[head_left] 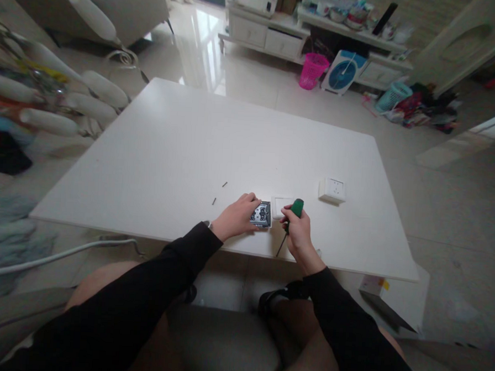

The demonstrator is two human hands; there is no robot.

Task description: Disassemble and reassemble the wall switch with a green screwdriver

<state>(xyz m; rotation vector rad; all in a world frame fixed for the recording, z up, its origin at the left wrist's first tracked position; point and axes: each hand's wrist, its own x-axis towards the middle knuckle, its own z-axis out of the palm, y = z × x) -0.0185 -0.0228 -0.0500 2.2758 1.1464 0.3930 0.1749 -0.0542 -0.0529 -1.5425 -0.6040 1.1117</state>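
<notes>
My left hand [238, 215] is closed around the left side of a wall socket [262, 214], whose dark back with metal parts faces up near the table's front edge. In my right hand [298, 229] is a screwdriver [297, 207] with a green handle; its thin shaft points down toward me, apart from the socket. Between the hands lies a white square cover frame [277, 208], partly behind the right fingers. To the left rest two screws, an upper screw [225, 184] and a lower screw [214, 201].
On the white table [183, 143], a white socket on a box [333, 191] stands to the right. A small clear item [318, 252] lies by my right wrist. Beyond the table are a pink basket [314, 71] and a blue fan [343, 72] on the floor.
</notes>
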